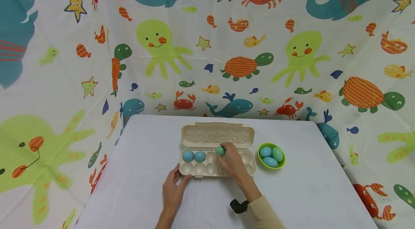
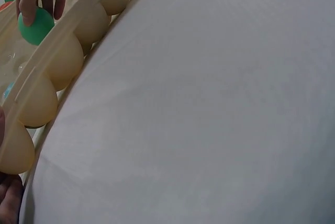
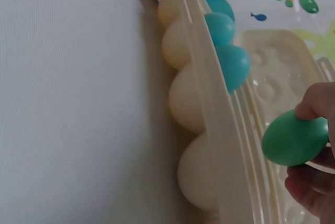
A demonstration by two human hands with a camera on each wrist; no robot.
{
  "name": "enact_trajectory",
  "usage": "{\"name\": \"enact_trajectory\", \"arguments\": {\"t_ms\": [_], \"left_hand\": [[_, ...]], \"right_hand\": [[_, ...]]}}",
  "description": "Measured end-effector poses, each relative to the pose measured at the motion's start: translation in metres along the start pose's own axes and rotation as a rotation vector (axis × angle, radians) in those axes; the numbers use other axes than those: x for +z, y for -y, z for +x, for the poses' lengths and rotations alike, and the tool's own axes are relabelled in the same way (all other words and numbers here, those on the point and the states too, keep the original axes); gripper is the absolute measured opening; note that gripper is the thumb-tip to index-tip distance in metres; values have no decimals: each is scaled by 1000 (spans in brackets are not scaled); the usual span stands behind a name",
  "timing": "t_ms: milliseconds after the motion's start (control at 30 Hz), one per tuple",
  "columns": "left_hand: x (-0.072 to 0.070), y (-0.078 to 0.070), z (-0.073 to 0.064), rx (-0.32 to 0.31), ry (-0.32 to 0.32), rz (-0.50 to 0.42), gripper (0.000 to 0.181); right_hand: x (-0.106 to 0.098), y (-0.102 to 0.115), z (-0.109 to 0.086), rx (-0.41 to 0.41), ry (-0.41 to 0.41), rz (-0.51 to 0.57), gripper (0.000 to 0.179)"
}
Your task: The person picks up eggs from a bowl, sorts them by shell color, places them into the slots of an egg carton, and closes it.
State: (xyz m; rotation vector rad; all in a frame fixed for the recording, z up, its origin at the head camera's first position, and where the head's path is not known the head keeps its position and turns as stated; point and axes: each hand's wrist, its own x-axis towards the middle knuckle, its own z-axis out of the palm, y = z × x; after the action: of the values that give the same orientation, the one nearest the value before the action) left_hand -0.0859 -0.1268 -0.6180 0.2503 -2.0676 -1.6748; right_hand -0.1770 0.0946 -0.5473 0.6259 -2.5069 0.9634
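A beige egg carton (image 1: 203,176) lies with its lid (image 1: 218,135) folded back, away from me. Two blue eggs (image 1: 188,156) (image 1: 199,156) sit side by side in its far row, at the left end. My left hand (image 1: 173,190) grips the carton's near left corner, with the thumb over the rim and fingers at the outer side. Between thumb and fingertips, my right hand (image 1: 232,160) holds a green egg (image 3: 294,138) above the carton's far row, right of the blue eggs. That hand hides some of the cups on the right.
Right of the carton stands a lime-green bowl (image 1: 281,164) with two blue eggs and a green one. A white cloth covers the table (image 1: 139,171). Behind it and at the sides hangs a curtain (image 1: 201,92) printed with sea animals.
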Motion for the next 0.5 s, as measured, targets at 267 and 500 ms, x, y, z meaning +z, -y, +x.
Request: {"name": "enact_trajectory", "arguments": {"t_ms": [267, 500], "left_hand": [[-2, 4, 8, -14, 2, -2, 66], [-3, 7, 16, -5, 16, -11, 66]], "right_hand": [[26, 6, 4, -15, 63, -3, 37], [42, 8, 9, 7, 84, -55, 37]]}}
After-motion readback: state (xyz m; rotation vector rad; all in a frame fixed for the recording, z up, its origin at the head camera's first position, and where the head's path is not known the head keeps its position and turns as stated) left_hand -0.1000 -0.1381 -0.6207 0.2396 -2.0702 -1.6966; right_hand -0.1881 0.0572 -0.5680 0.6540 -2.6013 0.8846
